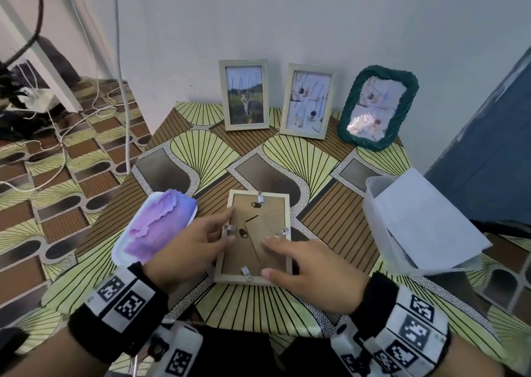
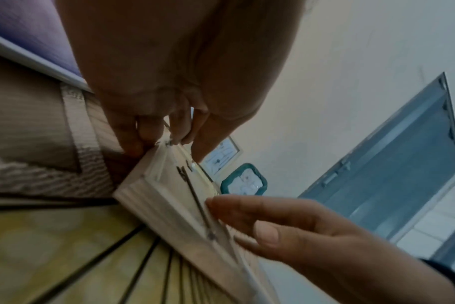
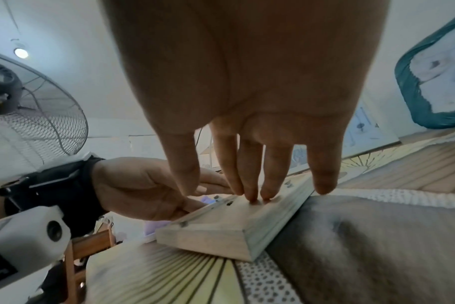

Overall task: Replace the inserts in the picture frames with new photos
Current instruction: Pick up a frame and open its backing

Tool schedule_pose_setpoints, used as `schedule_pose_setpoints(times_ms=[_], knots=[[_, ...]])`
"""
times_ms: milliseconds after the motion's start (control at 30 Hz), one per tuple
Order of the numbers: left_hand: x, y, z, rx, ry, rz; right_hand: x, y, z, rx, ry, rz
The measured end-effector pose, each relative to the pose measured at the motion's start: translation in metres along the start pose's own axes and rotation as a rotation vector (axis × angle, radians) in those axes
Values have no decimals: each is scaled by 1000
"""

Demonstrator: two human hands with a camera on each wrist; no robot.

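A pale wooden picture frame lies face down in the middle of the table, its brown backing board up, with small metal tabs around the edge. My left hand grips the frame's left rail at a tab, fingers outside the rail and thumb on the backing. My right hand lies on the right half of the backing, and its straight fingertips press down near the right-side tab. In the left wrist view the frame runs diagonally under both hands.
Three frames with photos stand against the back wall: two pale ones and a green woven one. A white tray with purple cloth lies left. A translucent box holding white sheets stands right. Cables cover the floor at left.
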State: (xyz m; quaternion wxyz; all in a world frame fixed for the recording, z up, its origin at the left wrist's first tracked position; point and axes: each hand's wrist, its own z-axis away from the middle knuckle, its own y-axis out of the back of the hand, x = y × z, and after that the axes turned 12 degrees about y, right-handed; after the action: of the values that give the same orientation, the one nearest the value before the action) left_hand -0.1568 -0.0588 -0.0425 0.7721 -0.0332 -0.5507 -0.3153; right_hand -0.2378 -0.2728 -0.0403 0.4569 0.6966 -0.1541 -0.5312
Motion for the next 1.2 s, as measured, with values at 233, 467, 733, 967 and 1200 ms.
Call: schedule_pose_setpoints(times_ms=[233,467,733,967,1200], knots=[[-17,-3,-4,33,-65,-317,3,-2,1,-40,-3,154],[-1,6,-5,154,-174,-299,16,17,-1,383,-79,28],[2,25,-23,186,-294,-1142,32,27,-20,68,-202,419],[-14,24,-35,134,-185,-1143,32,26,-29,-89,-243,446],[-10,24,-38,140,-233,-1095,34,25,-32,-84,-223,441]])
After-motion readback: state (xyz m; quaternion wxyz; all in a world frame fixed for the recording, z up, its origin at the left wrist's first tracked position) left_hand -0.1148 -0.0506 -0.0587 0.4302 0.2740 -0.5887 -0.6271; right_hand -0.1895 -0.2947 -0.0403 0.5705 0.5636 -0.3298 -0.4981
